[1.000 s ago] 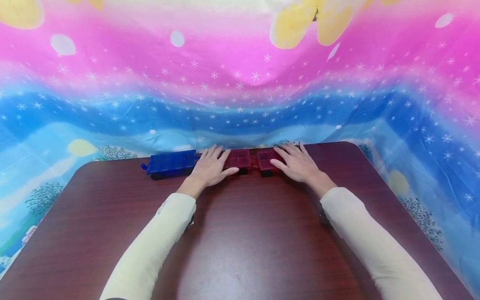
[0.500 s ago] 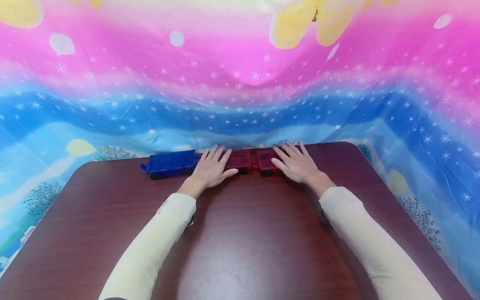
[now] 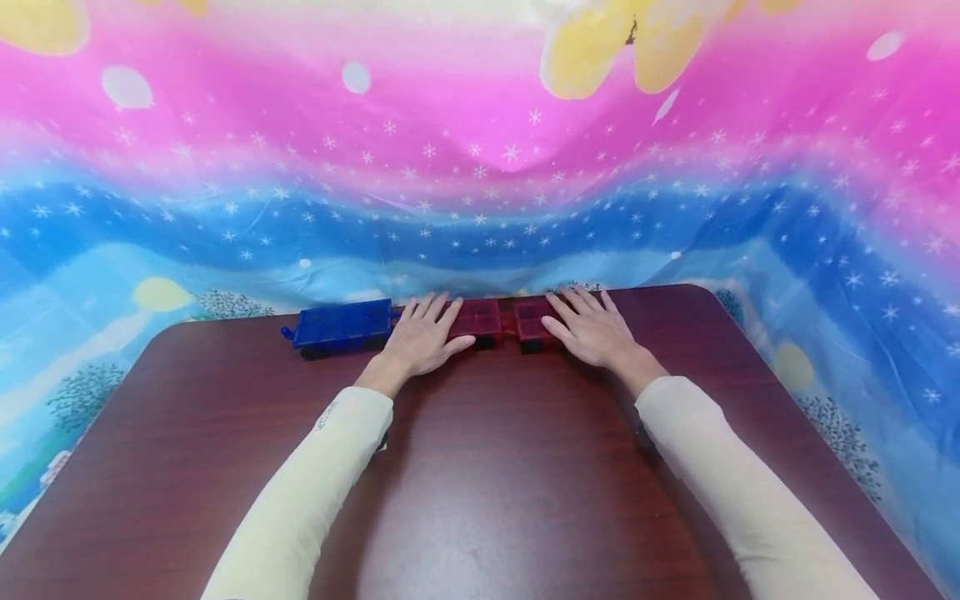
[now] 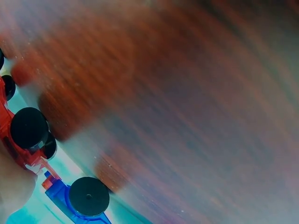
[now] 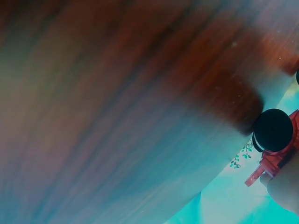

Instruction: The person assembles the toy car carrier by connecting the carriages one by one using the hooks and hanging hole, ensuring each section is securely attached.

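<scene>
Left hand (image 3: pixel 420 340), fingers spread, rests on a red toy wagon (image 3: pixel 480 317) at the tabletop's (image 3: pixel 480 467) far edge while the right hand (image 3: pixel 597 335), also spread, lies over a second red wagon (image 3: pixel 529 315) just beside it. Nearest the far left corner, a blue wagon (image 3: pixel 343 325) adjoins the first, before a snowflake-printed cloth (image 3: pixel 480 200).

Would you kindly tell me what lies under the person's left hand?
A red wagon lies under the left hand; its right end is visible, while the hand hides most of the rest in the head view.
</scene>
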{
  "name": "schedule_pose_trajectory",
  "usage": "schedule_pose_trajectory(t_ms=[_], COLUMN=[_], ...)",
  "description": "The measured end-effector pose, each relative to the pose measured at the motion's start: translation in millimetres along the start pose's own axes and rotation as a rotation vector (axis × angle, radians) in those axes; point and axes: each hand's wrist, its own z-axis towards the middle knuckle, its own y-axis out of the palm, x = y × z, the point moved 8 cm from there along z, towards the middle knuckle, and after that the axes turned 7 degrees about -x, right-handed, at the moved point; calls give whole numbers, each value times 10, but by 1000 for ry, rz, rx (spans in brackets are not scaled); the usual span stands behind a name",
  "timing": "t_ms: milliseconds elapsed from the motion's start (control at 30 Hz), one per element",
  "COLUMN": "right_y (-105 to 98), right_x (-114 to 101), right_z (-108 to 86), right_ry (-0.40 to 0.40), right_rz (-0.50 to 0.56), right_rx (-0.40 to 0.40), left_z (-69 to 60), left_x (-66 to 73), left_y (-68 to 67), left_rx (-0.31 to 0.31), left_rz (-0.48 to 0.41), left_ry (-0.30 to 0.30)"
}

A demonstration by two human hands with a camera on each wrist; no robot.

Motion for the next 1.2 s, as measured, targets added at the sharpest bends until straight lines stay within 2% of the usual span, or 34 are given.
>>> schedule_pose_trajectory(t_ms=[233,500,1200], right_y=[26,4,2], right_x=[-5,10,16], right_z=[9,45,91], right_ry=[2,9,55], right_rz=[-1,15,24], right_rx=[-5,3,-4], left_z=[-13,-18,1], left_x=[-28,-68,-62], left_y=[29,-18,11], left_rx=[-2,22,6], left_rz=[-31,-89,-92], left_ry=[4,9,13])
